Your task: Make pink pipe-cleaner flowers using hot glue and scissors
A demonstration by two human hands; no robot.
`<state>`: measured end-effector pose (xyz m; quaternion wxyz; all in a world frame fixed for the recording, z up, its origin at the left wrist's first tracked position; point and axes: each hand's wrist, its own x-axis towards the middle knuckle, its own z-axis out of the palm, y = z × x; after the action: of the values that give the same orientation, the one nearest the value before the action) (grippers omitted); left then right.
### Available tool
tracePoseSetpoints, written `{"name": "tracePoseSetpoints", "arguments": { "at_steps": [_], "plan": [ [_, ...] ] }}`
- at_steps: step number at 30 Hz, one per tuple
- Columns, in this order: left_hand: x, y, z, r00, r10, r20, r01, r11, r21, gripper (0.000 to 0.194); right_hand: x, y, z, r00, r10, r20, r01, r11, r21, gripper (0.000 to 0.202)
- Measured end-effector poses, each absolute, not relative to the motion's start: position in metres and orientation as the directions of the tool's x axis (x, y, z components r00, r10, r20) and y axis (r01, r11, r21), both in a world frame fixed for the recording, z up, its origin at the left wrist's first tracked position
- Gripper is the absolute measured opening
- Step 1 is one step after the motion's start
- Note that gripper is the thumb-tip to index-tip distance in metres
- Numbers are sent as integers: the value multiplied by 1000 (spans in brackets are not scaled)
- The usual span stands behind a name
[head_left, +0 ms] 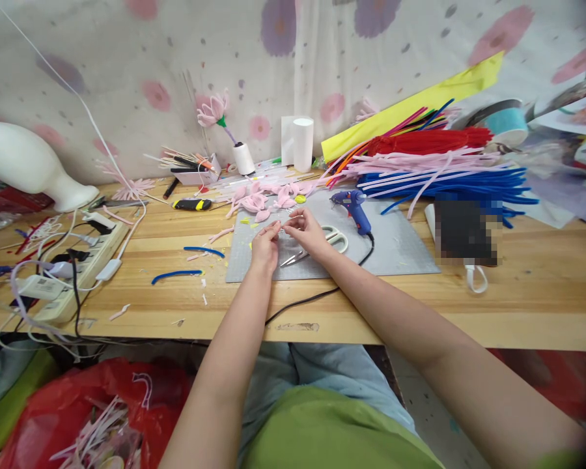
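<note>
Both hands meet over the grey mat (395, 251), fingertips almost touching. My left hand (266, 246) is closed in a pinch, and what it holds is too small to make out. My right hand (303, 231) also has its fingers pressed together around something I cannot make out. Pink fuzzy petal shapes (258, 202) lie just beyond the fingers. Beside and partly under my right hand rest scissors (336, 240) with pale handles. A blue glue gun (354, 208) sits on the mat to the right, its black cord running toward the table's front edge.
Pink, red and blue pipe cleaners (449, 182) are heaped at the back right. A power strip (85, 273) with tangled cables stands at the left. Blue pieces (178, 275) lie left of the mat. A dark blurred object (463, 231) is at the right; a yellow-black cutter (192, 204) lies behind.
</note>
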<state>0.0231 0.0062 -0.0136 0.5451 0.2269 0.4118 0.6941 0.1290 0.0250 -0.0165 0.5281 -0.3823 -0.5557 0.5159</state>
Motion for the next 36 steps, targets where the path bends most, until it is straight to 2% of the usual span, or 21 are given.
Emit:
{"name": "tracePoseSetpoints", "arguments": {
  "at_steps": [3,8,14,18,29,36],
  "plan": [
    [23,5,-14,-280,952,-123,-584,-68,809,18,127,24,-15,-203,960,195,-179,159,-971,40],
    [23,5,-15,-296,948,-121,-589,-81,804,23,127,23,-16,-203,966,158,-170,124,-978,43],
    [23,5,-12,-236,950,-203,-639,5,769,11,127,24,-16,-187,975,119,-221,76,-972,45],
    [23,4,-9,-202,951,-232,-683,33,729,16,127,24,-15,-183,979,88,-249,40,-968,46],
    [26,-1,-4,-121,964,-235,-684,90,724,13,129,24,-14,-176,982,74,-276,22,-961,44],
    [25,0,-6,-142,954,-264,-700,91,708,10,128,23,-11,-189,976,110,-272,56,-961,44]
  ]
}}
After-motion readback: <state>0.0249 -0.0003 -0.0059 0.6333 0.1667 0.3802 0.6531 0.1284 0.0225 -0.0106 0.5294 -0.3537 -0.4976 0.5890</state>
